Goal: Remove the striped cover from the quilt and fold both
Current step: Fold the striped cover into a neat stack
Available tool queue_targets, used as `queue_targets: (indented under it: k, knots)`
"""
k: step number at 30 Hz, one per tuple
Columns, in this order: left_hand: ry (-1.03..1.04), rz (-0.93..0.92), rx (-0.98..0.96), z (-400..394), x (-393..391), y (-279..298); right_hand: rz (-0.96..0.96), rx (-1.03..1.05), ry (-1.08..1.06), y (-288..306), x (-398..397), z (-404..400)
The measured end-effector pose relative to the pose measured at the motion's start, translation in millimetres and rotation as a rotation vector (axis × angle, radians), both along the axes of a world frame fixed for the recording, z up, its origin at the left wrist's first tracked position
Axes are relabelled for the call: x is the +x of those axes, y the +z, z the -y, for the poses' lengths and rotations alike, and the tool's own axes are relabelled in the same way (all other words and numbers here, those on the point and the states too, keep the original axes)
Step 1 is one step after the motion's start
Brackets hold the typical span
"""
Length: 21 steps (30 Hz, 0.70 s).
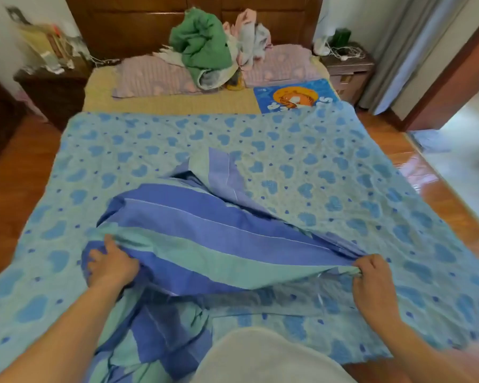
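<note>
Heart-patterned quilt (315, 161) lying spread flat across the bed, striped cover (205, 239) bunching on its near middle, left hand (112, 265) gripping a fold of cover with curled fingers, right hand (371, 275) pinching the cover's edge

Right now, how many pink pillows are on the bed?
2. One pillow lies at the head of the bed on the left, the other pillow on the right. The clothes pile between them may hide more.
</note>
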<state>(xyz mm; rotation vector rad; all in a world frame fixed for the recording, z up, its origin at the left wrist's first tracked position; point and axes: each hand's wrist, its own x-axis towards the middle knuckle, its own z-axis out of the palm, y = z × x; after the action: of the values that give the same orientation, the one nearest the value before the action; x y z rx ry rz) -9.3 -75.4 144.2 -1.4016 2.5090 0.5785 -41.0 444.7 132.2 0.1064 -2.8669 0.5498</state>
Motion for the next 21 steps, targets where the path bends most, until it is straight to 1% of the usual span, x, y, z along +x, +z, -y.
queue_targets:
  k: [1, 2, 3, 4, 5, 6, 7, 8, 9, 11, 12, 14, 16, 18, 19, 21]
  knots:
    - [-0.132, 0.030, 0.093, -24.9, 4.1, -9.2, -0.004, -0.152, -0.043, 12.3, -5.2, 21.4]
    - [-0.272, 0.006, 0.208, -55.8, 4.0, -15.3, -0.005, -0.279, -0.063, 28.0, -11.4, 41.6]
    - [-0.402, -0.036, 0.349, -82.3, 2.3, -17.5, -0.011, -0.370, -0.036, 46.0, -18.2, 59.6]
    - [-0.521, -0.078, 0.498, -108.2, -2.2, -16.9, -0.016, -0.427, 0.037, 65.4, -24.3, 74.7]
    - [-0.643, -0.097, 0.605, -131.2, -6.0, -14.6, -0.014, -0.471, 0.131, 85.4, -30.2, 86.6]
    - [-0.788, -0.135, 0.605, -153.6, -8.6, -8.2, -0.013, -0.510, 0.219, 106.1, -36.1, 95.4]
    - [-0.876, -0.197, 0.544, -168.7, -11.8, -1.3, -0.024, -0.542, 0.285, 126.7, -42.1, 100.3]
    - [-0.905, -0.275, 0.448, -174.2, -18.3, 3.7, -0.050, -0.568, 0.330, 146.5, -49.1, 101.8]
    - [-0.885, -0.353, 0.335, -172.5, -26.9, 13.3, -0.081, -0.585, 0.360, 164.9, -56.7, 100.8]
    - [-0.746, -0.423, 0.153, -145.9, -47.2, 40.2, -0.151, -0.565, 0.393, 194.2, -73.1, 90.3]
    - [-0.676, -0.446, 0.109, -126.0, -56.4, 61.1, -0.187, -0.529, 0.395, 205.1, -81.3, 83.3]
    - [-0.582, -0.593, 0.007, -80.9, -74.8, 117.3, -0.241, -0.469, 0.340, 219.4, -96.4, 70.5]
    - [-0.582, -0.795, -0.094, -49.9, -90.8, 186.9, -0.239, -0.505, 0.209, 227.4, -113.0, 67.5]
    - [-0.681, -0.908, -0.143, -42.8, -100.8, 256.0, -0.169, -0.677, 0.086, 231.0, -130.8, 79.3]
    - [-0.733, -0.948, -0.143, -44.4, -103.4, 284.8, -0.112, -0.828, 0.053, 231.2, -139.9, 89.5]
    - [-0.799, -1.033, -0.102, -50.4, -104.9, 323.9, 0.017, -1.076, 0.022, 233.8, -153.7, 110.0]
